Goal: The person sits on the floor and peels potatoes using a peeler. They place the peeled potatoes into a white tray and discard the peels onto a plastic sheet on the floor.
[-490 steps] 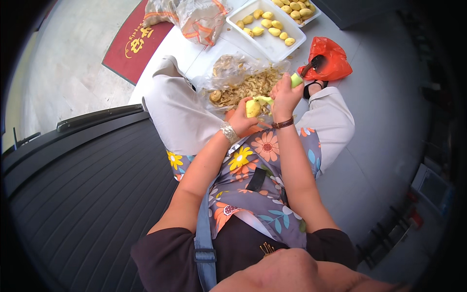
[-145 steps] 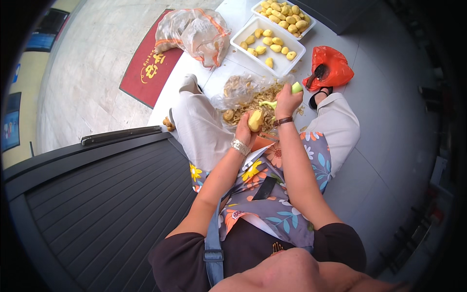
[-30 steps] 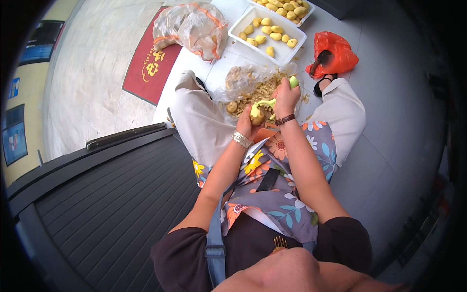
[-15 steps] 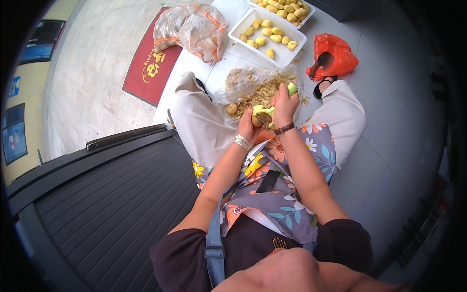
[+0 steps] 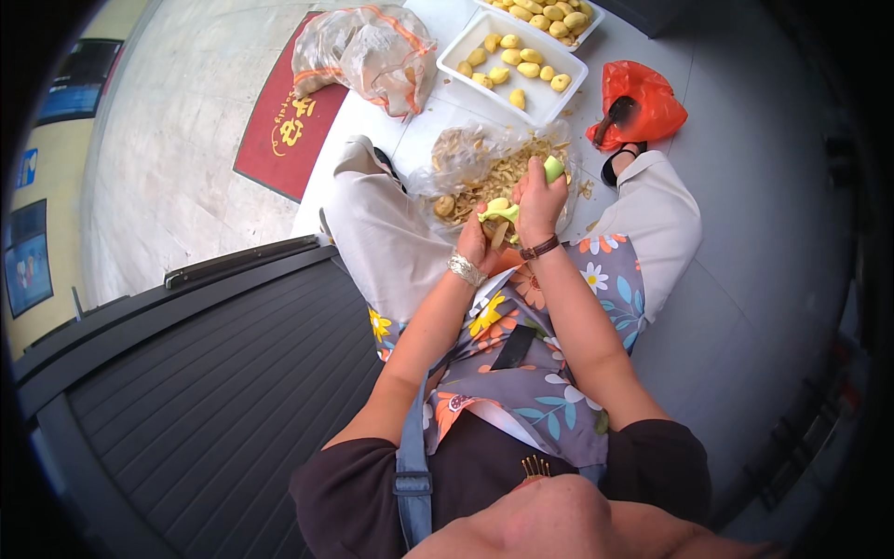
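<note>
Over a heap of peelings [image 5: 507, 174] on a clear plastic bag [image 5: 430, 179], my two hands meet in front of my lap. My left hand [image 5: 475, 246] is closed round a potato [image 5: 499, 203], which shows a bare yellow patch on top; my fingers and the tool hide much of it. A light green peeler [image 5: 553, 169] is in the fist of my right hand [image 5: 540, 203], its head lying across the potato. What looks like a strip of brown skin hangs below the blade. An unpeeled potato [image 5: 444, 206] rests at the left side of the peelings.
Beyond the peelings stands a white tub [image 5: 447, 65] with several peeled potatoes, and behind it a fuller tub [image 5: 597, 17]. A knotted-looking clear sack [image 5: 363, 56] lies far left by a red mat [image 5: 270, 140]. At right sits a red plastic bag [image 5: 656, 102] with a dark object.
The peeler's head has shifted slightly on the potato, and a yellow bare patch now shows on top. Both hands keep their hold and nearly their place.
</note>
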`<state>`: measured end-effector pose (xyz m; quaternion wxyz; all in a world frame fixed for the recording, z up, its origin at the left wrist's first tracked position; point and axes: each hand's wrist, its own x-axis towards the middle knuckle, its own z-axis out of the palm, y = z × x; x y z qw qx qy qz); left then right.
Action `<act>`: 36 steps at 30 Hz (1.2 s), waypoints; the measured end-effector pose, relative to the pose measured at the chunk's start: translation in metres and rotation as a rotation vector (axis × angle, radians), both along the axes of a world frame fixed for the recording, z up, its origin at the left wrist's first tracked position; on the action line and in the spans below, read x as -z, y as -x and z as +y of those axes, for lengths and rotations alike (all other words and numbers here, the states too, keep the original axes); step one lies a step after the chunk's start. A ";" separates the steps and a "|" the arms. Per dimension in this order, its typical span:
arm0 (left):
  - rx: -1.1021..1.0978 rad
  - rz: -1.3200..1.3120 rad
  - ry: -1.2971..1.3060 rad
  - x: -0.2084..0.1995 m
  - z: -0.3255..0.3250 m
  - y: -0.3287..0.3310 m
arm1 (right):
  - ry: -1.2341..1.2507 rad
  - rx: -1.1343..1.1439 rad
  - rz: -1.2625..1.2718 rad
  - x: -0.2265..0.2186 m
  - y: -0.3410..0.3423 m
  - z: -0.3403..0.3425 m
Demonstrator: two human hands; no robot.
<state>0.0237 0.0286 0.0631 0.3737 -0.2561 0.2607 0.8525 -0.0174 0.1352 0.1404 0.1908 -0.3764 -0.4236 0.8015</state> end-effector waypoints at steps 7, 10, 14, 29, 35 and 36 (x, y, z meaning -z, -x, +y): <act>-0.093 0.077 0.006 -0.001 -0.004 0.005 | -0.122 0.099 -0.076 0.025 0.025 0.003; -0.018 0.088 -0.024 -0.002 -0.007 0.008 | -0.599 0.268 -0.109 0.066 0.050 0.055; -0.042 0.002 -0.154 -0.003 -0.009 0.010 | -0.222 0.115 0.042 0.009 0.031 0.037; 0.010 -0.120 -0.330 -0.021 -0.008 0.008 | -0.132 0.196 0.067 0.025 0.030 0.058; 0.086 -0.017 -0.506 -0.002 -0.014 0.007 | 0.138 0.042 0.082 -0.005 0.014 0.027; 0.096 -0.005 -0.546 -0.002 -0.012 0.007 | 0.125 0.029 0.064 -0.004 0.013 0.025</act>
